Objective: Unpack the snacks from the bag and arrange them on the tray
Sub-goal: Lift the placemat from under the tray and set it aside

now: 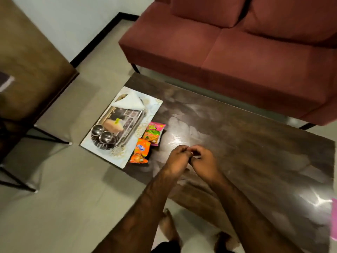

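Snack packet, orange (140,151): lies flat on the counter (237,128), off to the left of my left hand (177,157), its left edge over the border of the placemat (155,106).

Snack packet, pink and green (154,133): on the counter just beyond the orange one, farther from my hands, also touching the placemat's edge.

Steel tray (131,117): rests on the placemat, left of both packets and well left of my hands. No packet lies on it.

Two small steel bowls (102,134): at the tray's near end, side by side.

Folded white napkin (130,102): at the tray's far end.

My left hand: fingers curled inward, knuckles up, touching my right hand (203,158) above the counter.

My right hand: likewise curled, fingertips meeting the left. A small pale thing shows between the two hands; I cannot tell what it is, or which hand grips it.

Pink item (334,218): at the counter's edge, far to the right of my right hand, mostly cut off.

Red sofa (237,42): beyond the counter, opposite my hands.
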{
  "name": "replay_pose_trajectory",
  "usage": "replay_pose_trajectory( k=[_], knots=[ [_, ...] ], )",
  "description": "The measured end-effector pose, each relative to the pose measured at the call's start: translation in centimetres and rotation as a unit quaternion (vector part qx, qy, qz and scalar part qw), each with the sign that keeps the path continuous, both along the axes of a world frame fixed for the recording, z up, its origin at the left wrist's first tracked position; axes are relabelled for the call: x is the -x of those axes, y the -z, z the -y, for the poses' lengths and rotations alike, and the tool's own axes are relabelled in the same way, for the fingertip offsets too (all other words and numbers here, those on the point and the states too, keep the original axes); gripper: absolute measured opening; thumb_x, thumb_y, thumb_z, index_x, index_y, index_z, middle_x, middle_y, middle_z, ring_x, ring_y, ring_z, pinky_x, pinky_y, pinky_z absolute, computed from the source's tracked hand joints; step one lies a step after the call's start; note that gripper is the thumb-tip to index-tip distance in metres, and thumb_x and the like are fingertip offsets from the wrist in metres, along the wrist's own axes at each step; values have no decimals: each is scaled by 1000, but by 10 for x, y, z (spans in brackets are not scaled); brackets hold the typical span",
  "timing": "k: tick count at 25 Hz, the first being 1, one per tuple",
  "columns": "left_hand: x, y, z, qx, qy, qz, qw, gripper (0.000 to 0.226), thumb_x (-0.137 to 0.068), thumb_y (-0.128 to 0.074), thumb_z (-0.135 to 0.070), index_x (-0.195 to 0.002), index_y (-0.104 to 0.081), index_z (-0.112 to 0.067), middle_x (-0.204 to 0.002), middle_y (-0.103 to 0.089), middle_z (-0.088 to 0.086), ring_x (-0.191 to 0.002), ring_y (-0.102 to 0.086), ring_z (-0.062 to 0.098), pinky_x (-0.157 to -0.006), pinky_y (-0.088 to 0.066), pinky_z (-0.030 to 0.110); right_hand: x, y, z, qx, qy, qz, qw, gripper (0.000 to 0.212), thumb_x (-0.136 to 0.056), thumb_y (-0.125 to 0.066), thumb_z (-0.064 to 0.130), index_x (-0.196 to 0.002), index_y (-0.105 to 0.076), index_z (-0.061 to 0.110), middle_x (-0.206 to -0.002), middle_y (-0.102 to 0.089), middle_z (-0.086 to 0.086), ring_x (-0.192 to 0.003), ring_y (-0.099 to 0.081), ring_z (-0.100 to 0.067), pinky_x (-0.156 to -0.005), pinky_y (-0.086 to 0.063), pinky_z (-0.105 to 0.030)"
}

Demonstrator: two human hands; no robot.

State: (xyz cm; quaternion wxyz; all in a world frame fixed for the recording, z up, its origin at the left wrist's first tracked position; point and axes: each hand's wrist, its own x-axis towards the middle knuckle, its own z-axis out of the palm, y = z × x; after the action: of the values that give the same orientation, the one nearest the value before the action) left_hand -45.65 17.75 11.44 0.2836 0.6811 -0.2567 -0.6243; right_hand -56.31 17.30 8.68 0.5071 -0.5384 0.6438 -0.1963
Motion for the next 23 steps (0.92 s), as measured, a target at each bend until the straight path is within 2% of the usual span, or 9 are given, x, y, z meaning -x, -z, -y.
replay_pose_trajectory(
  k=[1,3,5,8,13,15,19,23],
  knots=[
    [-43,2,0,3,-24,10,1000,29,-95,-48,-9,-119,-65,-10,-121,-71,12,-115,-65,29,-90,-53,44,-45,3,4,-1,-14,10,1000,38,-86,-62,-8,-114,-77,12,-113,-76,0,-112,-72,-22,-100,-59,-43],
    [-102,2,0,-1,-59,20,998,30,-93,-49,-8,-117,-66,-10,-120,-71,13,-111,-67,29,-89,-55,46,-108,4,11,-6,-21,26,999,39,-84,-61,-9,-114,-77,12,-116,-78,-6,-113,-73,-26,-102,-58,-46],
    [-157,5,-1,-8,-93,27,995,27,-93,-50,-8,-111,-69,-11,-117,-72,14,-100,-69,26,-85,-57,48,-164,8,15,-25,-43,36,998,40,-84,-61,-6,-114,-77,15,-114,-78,-3,-112,-73,-23,-98,-59,-38],
    [-211,12,7,-18,-113,36,993,24,-92,-53,-11,-108,-71,-9,-111,-73,15,-90,-68,24,-85,-57,56,-221,16,28,-48,-86,35,995,40,-85,-60,-1,-114,-76,22,-108,-76,6,-107,-72,-19,-84,-53,-26],
    [-266,28,38,-43,-130,46,989,24,-95,-49,-12,-106,-69,-15,-111,-73,10,-100,-70,27,-83,-57,46,-283,36,65,-73,-109,33,991,39,-84,-57,-3,-113,-73,19,-114,-75,0,-111,-71,-22,-90,-56,-33],
    [-287,35,61,-55,-144,48,987,25,-96,-47,-9,-109,-67,-15,-111,-73,9,-100,-70,25,-79,-58,40,-307,45,87,-82,-124,28,988,38,-86,-58,1,-116,-73,19,-119,-76,-1,-113,-71,-22,-88,-54,-32],
    [-323,48,95,-87,-157,67,981,30,-98,-47,-11,-124,-63,-8,-116,-71,13,-108,-68,27,-81,-58,41,-342,54,119,-112,-150,17,982,40,-88,-57,5,-124,-69,19,-124,-73,-3,-113,-69,-24,-81,-46,-29],
    [-346,63,115,-110,-140,82,981,26,-96,-52,-16,-117,-66,-10,-110,-73,14,-92,-70,24,-72,-58,35,-361,67,141,-130,-163,9,978,38,-89,-58,5,-124,-67,15,-121,-73,-6,-106,-67,-24,-80,-46,-29]
  ],
)
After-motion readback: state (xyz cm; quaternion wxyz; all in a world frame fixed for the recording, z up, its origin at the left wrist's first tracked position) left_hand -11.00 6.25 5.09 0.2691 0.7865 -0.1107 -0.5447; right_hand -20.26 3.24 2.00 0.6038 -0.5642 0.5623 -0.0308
